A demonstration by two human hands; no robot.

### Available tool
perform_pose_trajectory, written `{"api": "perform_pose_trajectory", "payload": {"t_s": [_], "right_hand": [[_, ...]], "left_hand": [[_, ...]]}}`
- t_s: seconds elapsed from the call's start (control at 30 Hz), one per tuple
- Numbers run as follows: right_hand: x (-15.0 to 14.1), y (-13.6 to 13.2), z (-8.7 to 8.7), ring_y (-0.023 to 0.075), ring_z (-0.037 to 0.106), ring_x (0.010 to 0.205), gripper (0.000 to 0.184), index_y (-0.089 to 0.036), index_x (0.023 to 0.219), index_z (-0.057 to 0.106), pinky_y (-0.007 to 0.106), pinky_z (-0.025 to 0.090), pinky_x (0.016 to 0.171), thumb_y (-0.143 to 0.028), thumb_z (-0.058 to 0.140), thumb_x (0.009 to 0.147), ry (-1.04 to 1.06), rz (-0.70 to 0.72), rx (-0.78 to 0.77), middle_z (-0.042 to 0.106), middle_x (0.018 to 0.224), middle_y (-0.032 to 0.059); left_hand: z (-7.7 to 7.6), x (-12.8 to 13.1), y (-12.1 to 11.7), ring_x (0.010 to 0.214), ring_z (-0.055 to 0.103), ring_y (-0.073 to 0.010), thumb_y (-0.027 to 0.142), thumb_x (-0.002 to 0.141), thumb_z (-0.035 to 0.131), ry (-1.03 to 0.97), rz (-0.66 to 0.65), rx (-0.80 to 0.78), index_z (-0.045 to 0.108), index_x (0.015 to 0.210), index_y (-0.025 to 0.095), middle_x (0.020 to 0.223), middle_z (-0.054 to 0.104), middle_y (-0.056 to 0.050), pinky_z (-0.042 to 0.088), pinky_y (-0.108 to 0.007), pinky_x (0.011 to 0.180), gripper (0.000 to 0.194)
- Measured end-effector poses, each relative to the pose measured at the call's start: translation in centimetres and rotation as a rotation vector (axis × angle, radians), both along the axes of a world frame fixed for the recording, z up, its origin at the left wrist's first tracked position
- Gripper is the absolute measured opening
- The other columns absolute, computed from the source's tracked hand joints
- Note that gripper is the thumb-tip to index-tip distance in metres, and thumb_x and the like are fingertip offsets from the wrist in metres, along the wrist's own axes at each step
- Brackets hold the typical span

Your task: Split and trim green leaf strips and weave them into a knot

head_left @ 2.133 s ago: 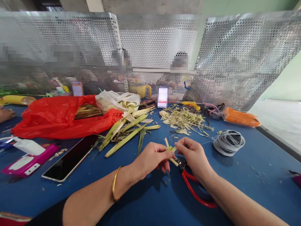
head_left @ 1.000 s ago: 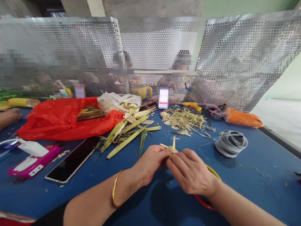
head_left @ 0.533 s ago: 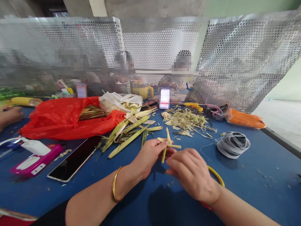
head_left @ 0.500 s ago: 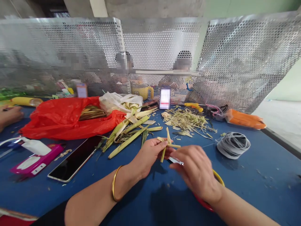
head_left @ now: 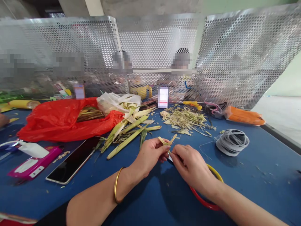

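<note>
Between the thumb and fingers of my left hand point(head_left: 152, 153) is a small folded bundle of pale yellow-green leaf strips point(head_left: 173, 138), its free end pointing up to the right. Close beside it, my right hand point(head_left: 194, 163) is closed, thumb and forefinger pinched at the bundle's lower right side, where fingers hide the strip's end. A pair of scissors shows beneath this hand: a bit of metal blade between the hands and red-and-yellow handles point(head_left: 204, 201) below the wrist. I cannot tell whether the right hand also holds the scissors.
Behind my hands lie long leaf stalks point(head_left: 128, 142), a red plastic bag point(head_left: 58, 122) and a heap of shredded trimmings point(head_left: 188, 119). A spool of grey-white thread point(head_left: 232, 142) stands right. A phone point(head_left: 72, 161) and a magenta power strip point(head_left: 35, 161) lie left. Perforated metal panels point(head_left: 160, 40) stand behind.
My right hand has moved in against the leaf strips and its fingers are pinched there. The bundle has turned; the crossing strips no longer stick out to the right and below.
</note>
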State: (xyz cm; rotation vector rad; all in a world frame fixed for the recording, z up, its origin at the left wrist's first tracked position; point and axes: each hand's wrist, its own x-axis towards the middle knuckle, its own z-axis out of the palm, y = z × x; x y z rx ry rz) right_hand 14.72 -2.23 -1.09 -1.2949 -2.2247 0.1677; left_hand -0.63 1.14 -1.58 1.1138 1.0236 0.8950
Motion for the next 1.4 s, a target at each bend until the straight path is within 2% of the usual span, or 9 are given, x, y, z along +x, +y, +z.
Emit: {"api": "perform_pose_trajectory", "payload": {"t_s": [0.2,0.33,0.4,0.53,0.6,0.93,1.13,1.3,1.4], "right_hand": [[-0.1,-1.0,1.2,0.0137,0.05,0.059,0.027,-0.019,0.07,0.051,0.028,0.033,0.063,-0.018,0.042,0.095,-0.005,0.076,0.073,0.058,0.065,0.0001],[1.1,-0.7,2.9,0.0161,0.054,0.068,0.021,-0.019,0.082,0.063,0.032,0.037,0.07,-0.03,0.05,0.093,0.14,-0.042,0.179,0.062,0.073,0.0036],[1.9,0.0,3.3,0.0182,0.058,0.076,0.02,-0.02,0.094,0.068,0.031,0.041,0.07,-0.036,0.057,0.088,0.314,-0.104,0.009,0.065,0.082,0.0052],[2.3,1.5,2.5,0.0182,0.062,0.077,0.027,-0.018,0.086,0.07,0.03,0.047,0.071,-0.041,0.071,0.074,0.732,0.033,-0.628,0.069,0.081,0.0033],[2.0,1.8,1.8,0.0173,0.062,0.074,0.029,-0.016,0.08,0.07,0.03,0.047,0.072,-0.041,0.077,0.066,0.886,0.045,-0.732,0.069,0.075,0.0021],[1.2,1.7,0.2,0.0121,0.048,0.057,0.021,-0.017,0.06,0.061,0.025,0.038,0.055,-0.034,0.069,0.07,0.914,-0.161,-0.463,0.056,0.056,-0.0019],[0.7,1.7,-0.5,0.0115,0.043,0.056,0.022,-0.018,0.06,0.058,0.025,0.035,0.054,-0.035,0.068,0.069,0.996,-0.274,-0.448,0.052,0.057,-0.0029],[0.8,3.1,1.2,0.0125,0.045,0.061,0.028,-0.017,0.06,0.06,0.025,0.037,0.058,-0.042,0.07,0.07,0.981,-0.177,-0.462,0.054,0.06,-0.0019],[1.4,4.2,2.4,0.015,0.052,0.068,0.04,-0.016,0.073,0.068,0.027,0.041,0.063,-0.056,0.065,0.075,0.998,-0.135,-0.53,0.06,0.071,0.0018]], "left_hand": [[0.9,-0.6,0.0,0.054,0.051,-0.0098,0.031,0.071,0.071,-0.004,-0.076,-0.017,0.066,0.093,0.012,0.062,0.06,0.001,0.045,-0.023,0.055,0.03],[1.7,-1.1,0.1,0.052,0.049,-0.0086,0.035,0.073,0.069,0.081,-0.208,0.044,0.065,0.087,0.013,0.059,0.054,0.003,0.042,-0.022,0.054,0.027],[2.1,-1.1,0.1,0.05,0.048,-0.0089,0.039,0.076,0.065,0.127,-0.295,0.086,0.062,0.076,0.014,0.056,0.051,0.004,0.041,-0.022,0.054,0.025],[2.5,-0.5,-0.1,0.049,0.049,-0.0096,0.045,0.08,0.058,0.219,-0.404,0.145,0.052,0.061,0.017,0.05,0.048,0.004,0.039,-0.023,0.055,0.035],[2.3,-0.1,0.0,0.047,0.046,-0.0096,0.043,0.081,0.057,0.262,-0.39,0.151,0.05,0.058,0.017,0.047,0.046,0.005,0.037,-0.023,0.054,0.035],[1.7,0.8,0.3,0.046,0.033,-0.0085,0.041,0.079,0.057,0.35,-0.389,0.196,0.054,0.056,0.016,0.046,0.037,0.006,0.023,-0.025,0.046,0.034],[1.2,0.7,0.2,0.047,0.032,-0.008,0.041,0.078,0.058,0.279,-0.461,0.191,0.055,0.056,0.016,0.049,0.037,0.006,0.021,-0.025,0.047,0.033],[1.9,0.4,0.7,0.048,0.037,-0.0089,0.046,0.075,0.062,0.166,-0.365,0.103,0.053,0.054,0.017,0.046,0.042,0.005,0.028,-0.024,0.05,0.037],[2.6,0.0,1.0,0.049,0.04,-0.0093,0.051,0.075,0.062,0.036,-0.271,-0.005,0.06,0.066,0.016,0.049,0.046,0.004,0.032,-0.024,0.054,0.036]]}}
